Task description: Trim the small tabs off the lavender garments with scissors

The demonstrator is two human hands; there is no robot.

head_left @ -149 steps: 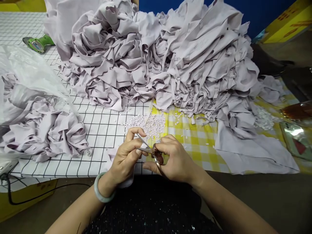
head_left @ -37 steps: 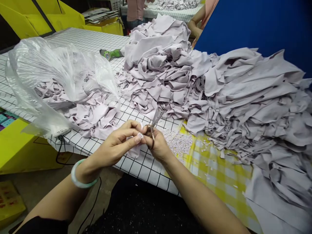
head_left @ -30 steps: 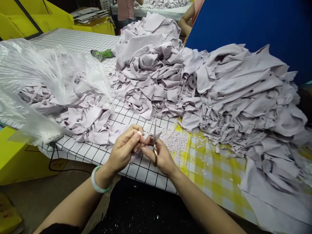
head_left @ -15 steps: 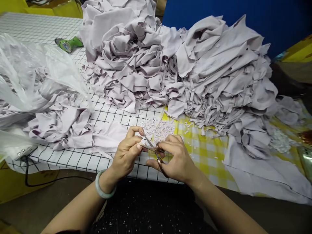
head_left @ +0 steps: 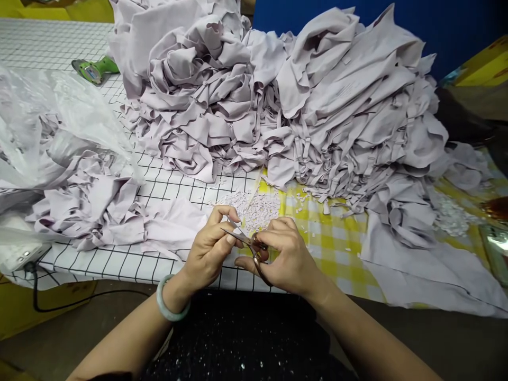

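R hand (head_left: 288, 256): fingers curled round loops of scissors (head_left: 251, 242), thumb at lower loop. Scissors are btwn the hands, over front edge of grid cloth (head_left: 154, 185). Long axis diag.: loops lower R, tips upper L, twd L hand (head_left: 208, 254). Blades parted, narrow V. L forefinger bent above blades, thumb & other fingers bunched by tips; can't tell if anything's pinched. Snips (head_left: 262, 209) heaped just beyond hands, across join w/ yellow cloth (head_left: 327, 248). Fabric pile (head_left: 206, 106) behind; clear bag (head_left: 91, 111) far L.
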